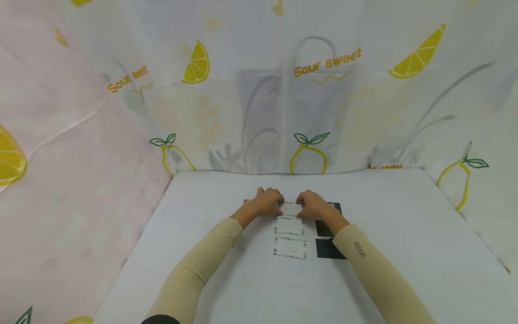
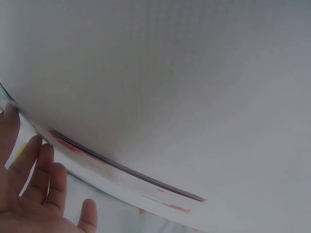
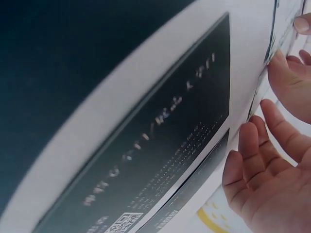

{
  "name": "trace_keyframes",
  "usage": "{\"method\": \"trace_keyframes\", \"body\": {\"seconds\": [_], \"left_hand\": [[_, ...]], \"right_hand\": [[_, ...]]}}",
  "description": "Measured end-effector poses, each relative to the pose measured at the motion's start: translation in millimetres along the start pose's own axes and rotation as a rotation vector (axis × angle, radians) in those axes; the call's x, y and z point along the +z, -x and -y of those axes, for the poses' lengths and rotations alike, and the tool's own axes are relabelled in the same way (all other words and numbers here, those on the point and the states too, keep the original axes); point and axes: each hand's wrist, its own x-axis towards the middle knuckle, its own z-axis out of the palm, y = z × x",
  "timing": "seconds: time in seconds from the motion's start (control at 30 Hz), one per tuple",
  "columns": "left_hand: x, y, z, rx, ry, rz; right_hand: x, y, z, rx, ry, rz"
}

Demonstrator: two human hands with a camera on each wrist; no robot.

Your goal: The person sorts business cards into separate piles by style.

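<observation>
A white card (image 1: 290,209) with a leafy border lies at the far end of a column of similar cards, with a hand at each short side. My left hand (image 1: 268,201) holds its left end, thumb near the lower corner and fingers bent at the upper one. At the right end my right hand (image 1: 314,206) grips it the same way, its fingertips (image 3: 249,133) right at the card's edge. Nearer to me are a middle leafy-bordered card (image 1: 289,226) and a front leafy-bordered card (image 1: 289,247), both flat on the table.
Black cards (image 1: 328,249) lie right of the column, partly under my right forearm; white print and a QR code show on a black card (image 3: 160,121) close up. A red-marked card (image 2: 121,177) lies left, mostly behind my left hand. A lemon-print cloth (image 1: 259,112) hangs behind the white table (image 1: 194,198).
</observation>
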Motion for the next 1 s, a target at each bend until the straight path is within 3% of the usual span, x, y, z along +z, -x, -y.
{"method": "trace_keyframes", "body": {"seconds": [0.43, 1.0], "left_hand": [[1.4, 3.0, -1.9, -0.035, 0.005, 0.013], [2.1, 5.6, -2.7, -0.021, 0.041, -0.003]], "right_hand": [[5.2, 1.2, -0.8, -0.008, 0.022, -0.019], [5.7, 0.4, -3.6, -0.009, 0.024, -0.048]]}}
